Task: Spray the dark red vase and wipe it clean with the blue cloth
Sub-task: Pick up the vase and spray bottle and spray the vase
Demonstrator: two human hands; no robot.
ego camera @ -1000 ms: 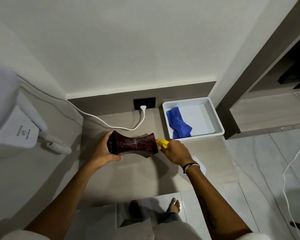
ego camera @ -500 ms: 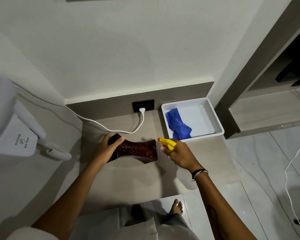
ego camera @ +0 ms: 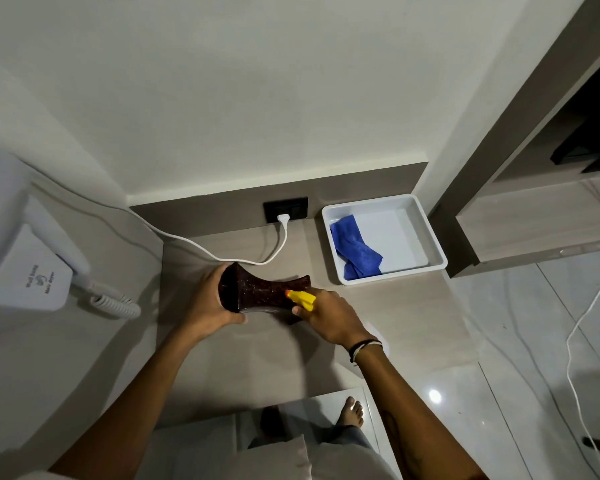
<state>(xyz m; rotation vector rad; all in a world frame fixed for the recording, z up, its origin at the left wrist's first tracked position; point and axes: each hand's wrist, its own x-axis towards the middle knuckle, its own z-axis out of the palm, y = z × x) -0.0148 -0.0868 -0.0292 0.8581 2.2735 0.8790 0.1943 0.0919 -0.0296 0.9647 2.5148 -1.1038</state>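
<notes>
The dark red vase (ego camera: 257, 292), hourglass-shaped and speckled, lies on its side above the beige counter (ego camera: 413, 313). My left hand (ego camera: 207, 301) grips its wide left end. My right hand (ego camera: 329, 315) holds a spray bottle with a yellow nozzle (ego camera: 302, 298); the nozzle points left at the vase's right half, almost touching it. The bottle's body is hidden under my hand. The blue cloth (ego camera: 355, 249) lies crumpled in the left part of a white tray (ego camera: 426, 237) at the back right of the counter.
A white cord (ego camera: 222, 254) runs across the counter's back to a plug in a black wall socket (ego camera: 284, 209). A white wall-mounted hair dryer (ego camera: 25, 265) with coiled cord hangs at left. A shelf unit (ego camera: 534, 220) stands at right. Another white cable (ego camera: 575, 341) trails over the tiled floor.
My right hand has moved the yellow nozzle left, back up against the vase. My left hand has turned the vase so its wide end faces me more.
</notes>
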